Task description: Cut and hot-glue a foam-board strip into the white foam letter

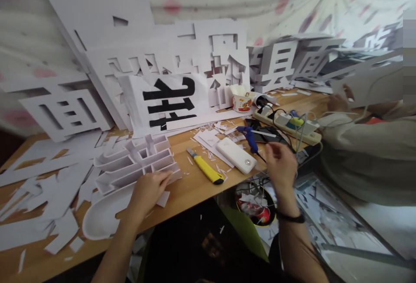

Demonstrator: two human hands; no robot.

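Observation:
My left hand rests on the near right edge of a white foam-board character with raised walls, its fingers close together on the wall. Over the table's front edge, my right hand is raised with its fingers curled together; whether it holds something small cannot be made out. Just left of that hand lies a blue glue gun with a white stick in it. A white power bank and a yellow cutter lie between my two hands.
Paper scraps cover the table's left side. Finished white characters stand along the back. A paper bowl and a power strip are at the right. Below the edge is a waste bin. Another person's sleeve is at far right.

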